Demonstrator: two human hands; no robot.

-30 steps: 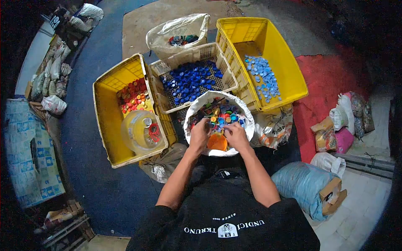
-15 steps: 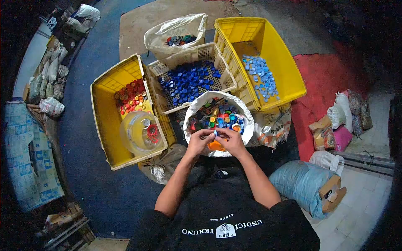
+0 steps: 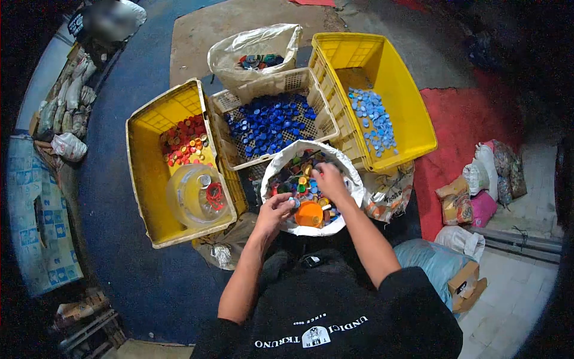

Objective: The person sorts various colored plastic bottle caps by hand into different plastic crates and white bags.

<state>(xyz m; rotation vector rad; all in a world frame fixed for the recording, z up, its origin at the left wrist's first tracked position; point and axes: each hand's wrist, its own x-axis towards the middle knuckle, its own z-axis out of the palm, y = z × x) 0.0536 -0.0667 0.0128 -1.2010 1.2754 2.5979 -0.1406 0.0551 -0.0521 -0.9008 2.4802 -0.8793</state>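
Mixed bottle caps fill a white sack (image 3: pixel 354 173) close to my body, with a large orange lid (image 3: pixel 309 213) among them. At the sack's left rim, my left hand (image 3: pixel 276 210) is closed on a light blue cap (image 3: pixel 293 202). My right hand (image 3: pixel 327 179) reaches over the caps inside the sack; its fingers are bent and blurred, and whatever they may hold cannot be made out. Behind the sack a white crate (image 3: pixel 333 122) holds dark blue caps (image 3: pixel 269 122).
The left yellow crate (image 3: pixel 139 173) holds red caps and a clear round container (image 3: pixel 194 194). Light blue caps lie in the right yellow crate (image 3: pixel 409 113). Another white sack (image 3: pixel 224 63) stands behind. Stuffed bags (image 3: pixel 433 263) sit at the right.
My hands, together over the sack before, have come apart. My right hand has moved forward into the sack, while my left has shifted slightly left and down with the light blue cap.
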